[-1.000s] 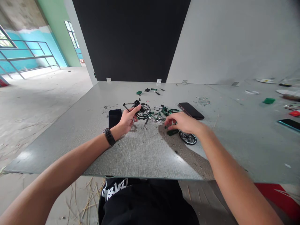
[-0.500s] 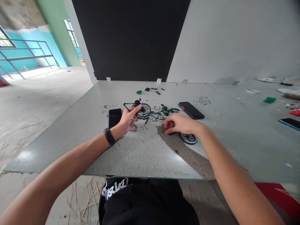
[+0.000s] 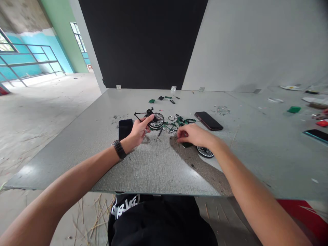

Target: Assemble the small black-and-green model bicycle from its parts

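A small green and black model bicycle lies in pieces on a grey table (image 3: 153,167). My left hand (image 3: 139,130) is closed on the black front part of the model (image 3: 153,119), its spoked wheel showing past my fingertips. My right hand (image 3: 193,135) hovers just right of it with fingers curled in a pinch; what it holds is too small to make out. Green frame parts (image 3: 179,121) lie between the two hands. A loose spoked wheel (image 3: 205,152) and a dark green piece (image 3: 187,145) lie under my right wrist.
A dark phone (image 3: 125,127) lies left of my left hand, another phone (image 3: 208,120) beyond my right hand. Small green and black bits (image 3: 164,99) sit at the table's far edge. More clutter and a third phone (image 3: 316,135) lie far right.
My right hand has moved left and slightly away from the loose wheel, closing into a pinch. My left hand has stayed on the front part of the model.
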`<state>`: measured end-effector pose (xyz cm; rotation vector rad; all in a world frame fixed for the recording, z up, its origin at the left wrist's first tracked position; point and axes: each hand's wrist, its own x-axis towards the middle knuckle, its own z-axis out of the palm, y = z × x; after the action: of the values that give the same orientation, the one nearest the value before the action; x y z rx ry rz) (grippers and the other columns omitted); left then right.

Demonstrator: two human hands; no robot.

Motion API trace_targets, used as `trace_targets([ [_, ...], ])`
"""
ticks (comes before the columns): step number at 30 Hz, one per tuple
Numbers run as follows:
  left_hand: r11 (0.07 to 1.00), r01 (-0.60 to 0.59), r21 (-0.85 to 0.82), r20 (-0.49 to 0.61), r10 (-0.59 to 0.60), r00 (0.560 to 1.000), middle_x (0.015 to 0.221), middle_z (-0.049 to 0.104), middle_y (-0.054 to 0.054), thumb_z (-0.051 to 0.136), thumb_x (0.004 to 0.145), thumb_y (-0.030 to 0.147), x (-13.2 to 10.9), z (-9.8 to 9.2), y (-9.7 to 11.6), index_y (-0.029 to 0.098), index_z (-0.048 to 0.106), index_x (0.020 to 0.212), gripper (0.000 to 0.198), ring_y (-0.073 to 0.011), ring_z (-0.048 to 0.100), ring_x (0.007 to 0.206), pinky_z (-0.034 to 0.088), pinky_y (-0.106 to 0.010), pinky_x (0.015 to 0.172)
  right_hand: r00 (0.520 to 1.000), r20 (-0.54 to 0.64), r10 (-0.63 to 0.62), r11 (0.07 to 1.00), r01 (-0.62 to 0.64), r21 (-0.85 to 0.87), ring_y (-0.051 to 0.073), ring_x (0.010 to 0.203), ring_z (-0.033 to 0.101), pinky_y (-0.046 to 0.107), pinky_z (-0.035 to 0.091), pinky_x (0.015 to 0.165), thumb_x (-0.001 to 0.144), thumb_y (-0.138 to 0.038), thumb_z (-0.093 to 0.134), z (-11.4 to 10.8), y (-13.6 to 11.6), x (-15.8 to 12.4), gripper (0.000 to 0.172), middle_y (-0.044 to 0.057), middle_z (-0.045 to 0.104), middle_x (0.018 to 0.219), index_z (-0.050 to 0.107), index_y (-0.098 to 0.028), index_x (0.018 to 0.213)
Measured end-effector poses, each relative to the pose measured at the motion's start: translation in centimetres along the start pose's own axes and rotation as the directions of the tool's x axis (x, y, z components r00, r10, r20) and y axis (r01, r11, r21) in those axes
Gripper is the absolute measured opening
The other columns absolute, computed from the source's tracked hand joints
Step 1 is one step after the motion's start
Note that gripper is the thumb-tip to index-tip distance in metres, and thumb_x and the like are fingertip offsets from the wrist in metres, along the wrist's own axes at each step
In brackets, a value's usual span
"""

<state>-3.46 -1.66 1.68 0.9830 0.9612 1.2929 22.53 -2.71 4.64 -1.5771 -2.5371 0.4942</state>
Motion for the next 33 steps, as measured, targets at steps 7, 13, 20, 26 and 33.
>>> trace_targets([
  [7,1.0,-0.011,-0.018,-0.041,0.011,0.999,0.053,0.043,0.006,0.084,0.071,0.051,-0.1,0.1,0.5,0.016,0.064,0.08,0.041,-0.0068,0.041,0.046,0.033,-0.024,0.047,0.969,-0.199,-0.143,0.986,0.123,-0.113,0.023,0.094,0.067,0.037,0.05,0.083,0.098,-0.031,0.054,1.1,-2.1,0.4,0.022,0.007,0.074,0.1,0.074,-0.022,0.098],
  [13,0.999,-0.03,-0.038,-0.066,0.027,0.997,0.055,0.044,0.006,0.085,0.07,0.049,-0.2,0.3,0.8,0.016,0.062,0.075,0.041,-0.0061,0.04,0.046,0.034,-0.024,0.047,0.955,-0.193,-0.227,0.959,0.184,-0.216,0.03,0.129,0.057,0.044,0.044,0.11,0.099,-0.032,0.052,2.5,-2.1,0.9,0.038,0.013,0.063,0.137,0.063,-0.018,0.132],
  [20,0.999,-0.032,-0.019,-0.043,0.031,0.999,0.054,0.042,0.006,0.084,0.07,0.05,-0.1,0.2,0.5,0.016,0.062,0.074,0.041,-0.006,0.038,0.045,0.031,-0.024,0.047,0.981,-0.183,-0.067,0.973,0.023,-0.232,0.03,0.107,0.067,0.042,0.051,0.09,0.097,-0.036,0.057,1.7,-1.3,0.3,0.034,0.013,0.066,0.13,0.063,-0.02,0.126],
  [26,0.999,-0.043,-0.015,-0.036,0.043,0.998,0.054,0.042,0.006,0.084,0.068,0.052,-0.1,0.1,0.3,0.016,0.063,0.074,0.042,-0.0061,0.036,0.045,0.032,-0.026,0.049,0.986,-0.158,-0.044,0.987,0.018,-0.161,0.026,0.105,0.065,0.036,0.046,0.088,0.093,-0.031,0.062,1.2,-0.3,0.4,0.019,0.008,0.069,0.115,0.065,-0.024,0.112],
  [33,0.997,-0.071,-0.033,-0.164,0.065,0.984,0.053,0.043,0.007,0.086,0.066,0.053,1.1,-1.1,1.8,0.018,0.064,0.079,0.043,-0.0076,0.04,0.047,0.035,-0.025,0.05,0.961,-0.257,-0.098,0.981,0.051,-0.185,0.029,0.112,0.061,0.04,0.046,0.091,0.099,-0.045,0.053,1.5,-1.4,0.8,0.032,0.013,0.066,0.123,0.066,-0.02,0.113],
])
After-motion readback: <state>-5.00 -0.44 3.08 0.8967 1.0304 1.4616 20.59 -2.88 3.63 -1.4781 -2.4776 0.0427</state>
